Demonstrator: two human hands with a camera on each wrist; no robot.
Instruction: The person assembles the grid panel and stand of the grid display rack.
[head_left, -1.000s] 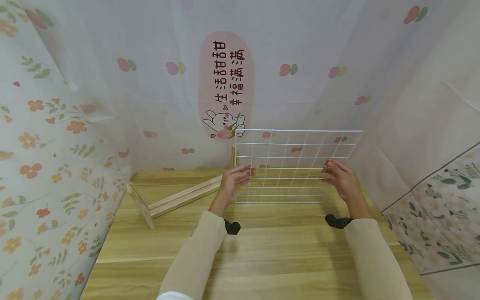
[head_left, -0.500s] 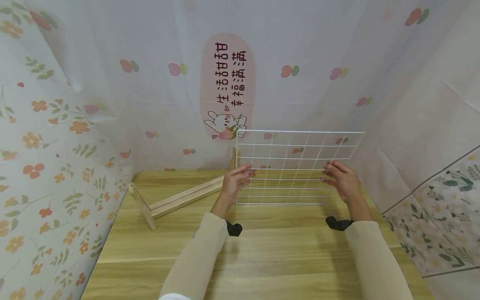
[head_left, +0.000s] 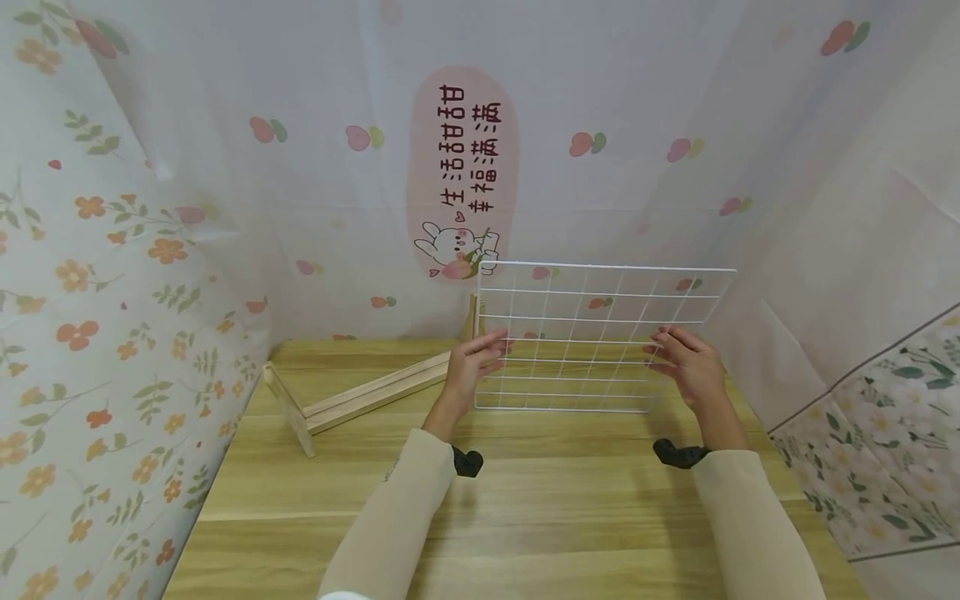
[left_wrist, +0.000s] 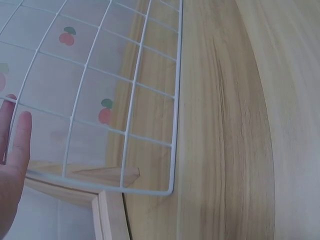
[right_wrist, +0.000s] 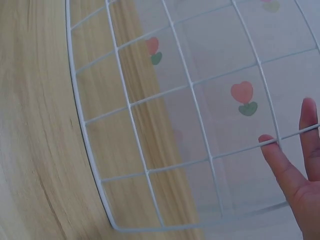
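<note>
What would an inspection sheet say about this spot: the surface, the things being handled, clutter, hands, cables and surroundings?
Surface: wood-grain table.
Things being handled: white wire grid panel, held up between both hands; wooden stand on the table to its left, its far end partly hidden by the left hand.
Clutter: nothing seen.
Hands: left hand holds the panel near its left edge; right hand holds it near its right edge. Each wrist wears a black device.
Cables: nothing seen.
Surroundings: printed fabric behind the table, with a rabbit drawing; flowered fabric at left.
</note>
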